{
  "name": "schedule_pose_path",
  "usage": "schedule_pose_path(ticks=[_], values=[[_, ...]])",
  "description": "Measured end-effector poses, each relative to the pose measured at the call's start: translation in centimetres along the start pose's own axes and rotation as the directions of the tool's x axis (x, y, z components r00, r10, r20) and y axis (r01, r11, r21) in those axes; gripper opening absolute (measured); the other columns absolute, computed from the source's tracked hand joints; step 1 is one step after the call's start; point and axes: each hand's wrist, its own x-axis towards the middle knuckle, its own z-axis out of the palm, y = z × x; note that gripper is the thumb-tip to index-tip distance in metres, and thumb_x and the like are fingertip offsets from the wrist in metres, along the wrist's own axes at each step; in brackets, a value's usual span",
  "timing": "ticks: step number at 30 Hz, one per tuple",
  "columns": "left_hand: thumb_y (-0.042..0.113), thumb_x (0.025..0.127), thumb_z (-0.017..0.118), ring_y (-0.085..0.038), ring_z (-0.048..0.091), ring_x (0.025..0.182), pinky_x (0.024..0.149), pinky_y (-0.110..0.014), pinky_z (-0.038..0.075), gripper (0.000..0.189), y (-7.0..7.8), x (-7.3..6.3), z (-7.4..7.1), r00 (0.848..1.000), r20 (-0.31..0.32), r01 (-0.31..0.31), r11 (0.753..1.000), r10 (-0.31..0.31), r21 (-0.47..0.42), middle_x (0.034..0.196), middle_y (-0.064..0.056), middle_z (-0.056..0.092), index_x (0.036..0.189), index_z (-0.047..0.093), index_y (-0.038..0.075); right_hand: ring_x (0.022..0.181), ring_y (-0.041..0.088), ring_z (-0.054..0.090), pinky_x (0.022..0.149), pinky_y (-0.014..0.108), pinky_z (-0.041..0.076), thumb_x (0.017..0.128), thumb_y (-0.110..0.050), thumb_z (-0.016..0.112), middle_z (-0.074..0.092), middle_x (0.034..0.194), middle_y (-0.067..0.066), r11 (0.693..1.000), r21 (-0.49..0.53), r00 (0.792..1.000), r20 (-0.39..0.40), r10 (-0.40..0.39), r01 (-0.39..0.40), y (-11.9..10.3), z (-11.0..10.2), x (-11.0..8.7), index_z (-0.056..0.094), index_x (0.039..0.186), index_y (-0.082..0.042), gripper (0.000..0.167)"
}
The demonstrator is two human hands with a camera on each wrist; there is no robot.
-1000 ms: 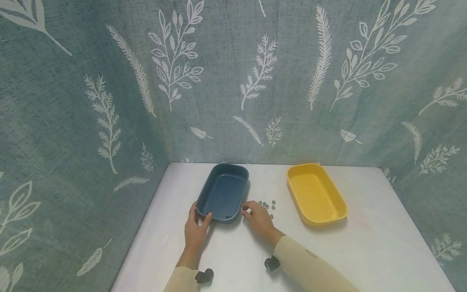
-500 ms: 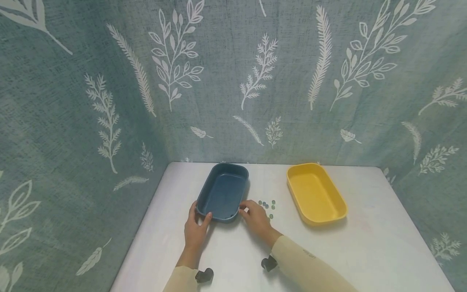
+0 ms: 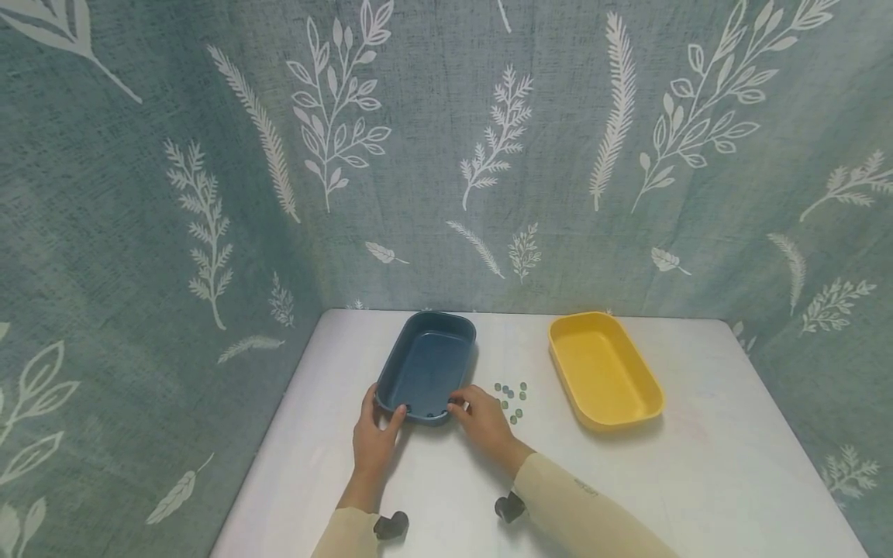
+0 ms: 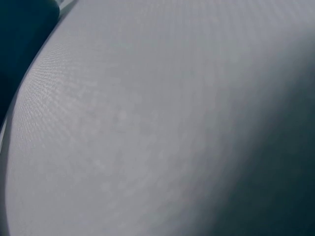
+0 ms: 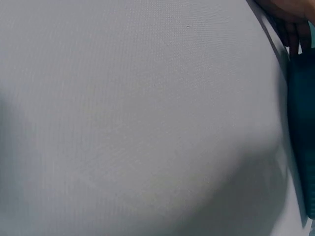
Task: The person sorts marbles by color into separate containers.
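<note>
My left hand (image 3: 374, 439) grips the near left corner of a dark blue tray (image 3: 427, 364), thumb over the rim and fingers along the outer wall. At the near right corner, the thumb and index finger of my right hand (image 3: 490, 421) reach over the rim. Between those fingertips a small dark round piece shows, like a glass pebble. Along the tray's near inside edge lie a few small dark pebbles (image 3: 429, 415). In the right wrist view, fingers of my right hand (image 5: 294, 30) are at the tray wall (image 5: 302, 128). Only a tray corner (image 4: 22, 44) shows in the left wrist view.
Several small green and bluish pebbles (image 3: 510, 394) lie scattered on the white table (image 3: 725, 465), right of the right hand. Farther right stands a yellow tray (image 3: 605, 372). Patterned green-grey fabric (image 3: 432, 155) rises behind the table and on both sides.
My right hand has moved left, its fingertips passing from outside the blue tray to over its inside edge. More dark pebbles show in the tray. My left hand has stayed put.
</note>
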Motion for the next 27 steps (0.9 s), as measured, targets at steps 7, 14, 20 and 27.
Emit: schedule_pose_path(ticks=[7,14,20,27], values=[[0.052,0.089,0.065,-0.033,0.033,0.140,0.114,-0.052,0.024,0.079,0.0,-0.1,-0.1,1.000,0.002,-0.004,1.000,0.004,0.002,0.153,-0.010,0.037,0.153,0.029,0.021,0.077,0.005,0.052,0.066,0.021,0.049,0.095,-0.030,0.064,0.059,0.097,-0.010,0.999,0.016,0.999,-0.015,-0.029,0.029,-0.1,0.5,-0.2,0.069,0.111,-0.016,0.022],[0.050,0.090,0.066,-0.034,0.031,0.140,0.113,-0.054,0.024,0.080,0.0,-0.1,-0.2,1.000,0.006,-0.003,1.000,0.003,-0.014,0.153,-0.011,0.036,0.152,0.029,0.018,0.072,0.005,0.049,0.062,0.020,0.047,0.094,-0.031,0.065,0.054,0.089,-0.012,1.000,0.023,1.000,-0.004,-0.014,0.014,0.1,1.0,-0.2,0.073,0.103,-0.016,0.019],[0.049,0.089,0.067,-0.033,0.031,0.140,0.113,-0.053,0.024,0.079,0.1,0.0,-0.1,1.000,0.000,-0.004,1.000,0.004,-0.001,0.153,-0.010,0.037,0.152,0.030,0.019,0.074,0.005,0.049,0.064,0.020,0.047,0.094,-0.031,0.065,0.053,0.090,-0.012,0.999,0.024,1.000,-0.011,-0.020,0.021,0.1,1.0,-0.3,0.073,0.102,-0.016,0.018],[0.050,0.089,0.067,-0.031,0.031,0.141,0.114,-0.052,0.024,0.079,0.0,0.0,-0.1,1.000,0.004,0.020,1.000,-0.020,0.010,0.154,-0.009,0.036,0.153,0.029,0.022,0.075,0.004,0.050,0.066,0.020,0.048,0.095,-0.031,0.063,0.054,0.091,-0.013,1.000,0.009,1.000,0.002,-0.023,0.023,0.1,0.9,-0.4,0.072,0.104,-0.016,0.019]])
